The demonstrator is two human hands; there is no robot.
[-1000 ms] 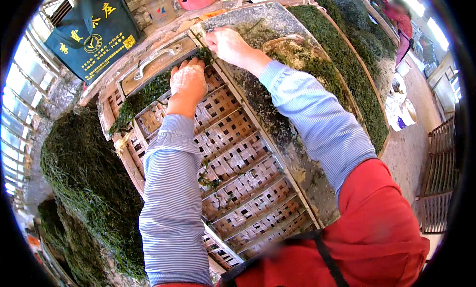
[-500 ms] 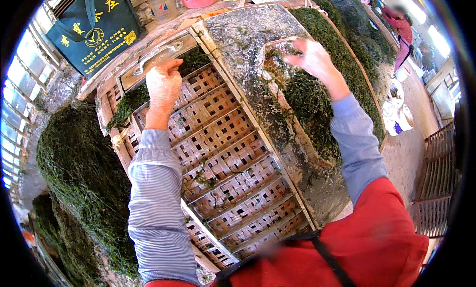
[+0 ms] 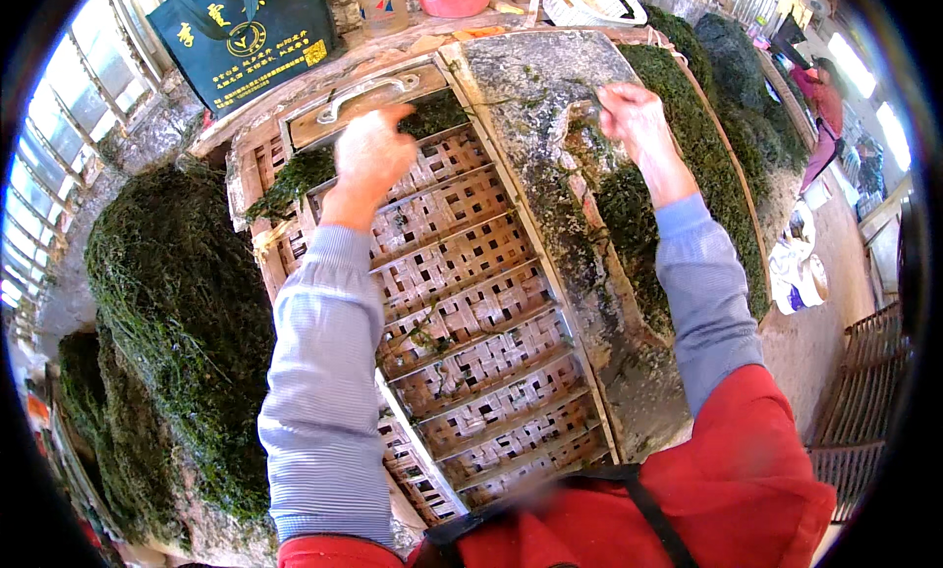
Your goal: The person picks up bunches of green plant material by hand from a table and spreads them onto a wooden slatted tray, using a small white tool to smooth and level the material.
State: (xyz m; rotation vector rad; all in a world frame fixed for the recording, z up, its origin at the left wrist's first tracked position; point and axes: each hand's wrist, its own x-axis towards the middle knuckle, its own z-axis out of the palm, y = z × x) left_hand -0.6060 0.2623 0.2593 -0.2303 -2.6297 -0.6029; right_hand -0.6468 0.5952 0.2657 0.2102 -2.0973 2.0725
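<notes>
Woven bamboo tray (image 3: 471, 342) runs lengthwise away from me. My left hand (image 3: 371, 154) hovers over its far end, fingers loosely apart, nearest the seaweed (image 3: 295, 175) clumped there. My right hand (image 3: 637, 121), beyond the tray's right edge, pinches green strands. A dark green bag (image 3: 250, 33) with yellow lettering stands behind the tray.

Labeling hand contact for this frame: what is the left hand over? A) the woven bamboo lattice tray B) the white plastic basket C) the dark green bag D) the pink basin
A: the left hand hovers over the far end of the woven bamboo lattice tray, near the green plant matter left on it.
</notes>
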